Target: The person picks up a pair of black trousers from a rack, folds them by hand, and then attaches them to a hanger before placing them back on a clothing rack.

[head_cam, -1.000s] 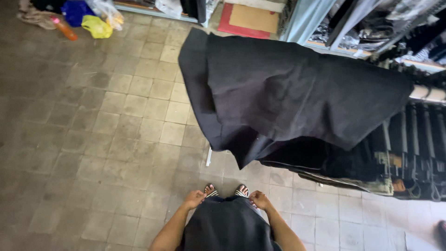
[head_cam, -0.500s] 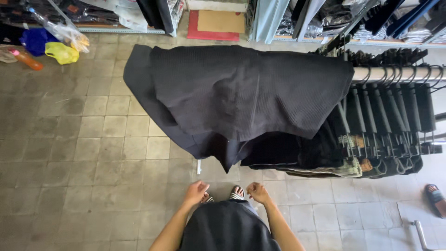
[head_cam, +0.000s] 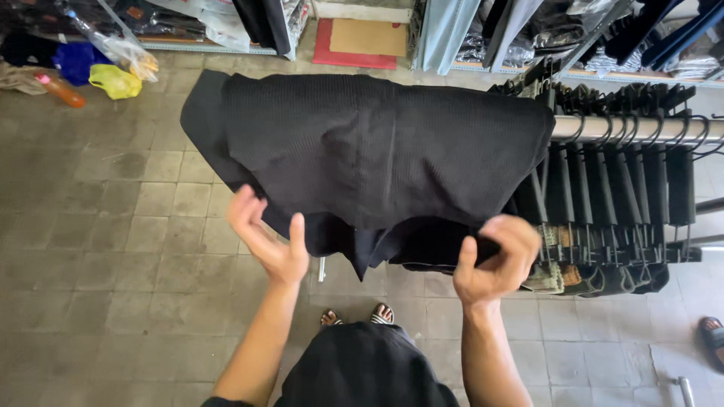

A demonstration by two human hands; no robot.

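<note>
A black ribbed garment [head_cam: 377,151] lies draped over the end of a metal clothes rail [head_cam: 633,126]. My left hand [head_cam: 268,240] is raised just below the garment's lower left edge, palm up and fingers spread, the fingertips at the cloth. My right hand [head_cam: 494,260] is curled at the lower right hem, with thumb and fingers closed on a fold of the black fabric. A point of the cloth hangs down between my two hands.
Black garments on hangers [head_cam: 618,203] fill the rail to the right. The tiled floor [head_cam: 113,249] spreads to the left. Bags and a bottle [head_cam: 60,89] lie at the far left. Shelves of clothing and a red mat [head_cam: 354,38] stand beyond. A sandalled foot [head_cam: 711,338] shows at the right edge.
Both hands have come up from my waist to the garment's lower edge. The right hand has closed on the hem, and the view has shifted so the garment sits centred.
</note>
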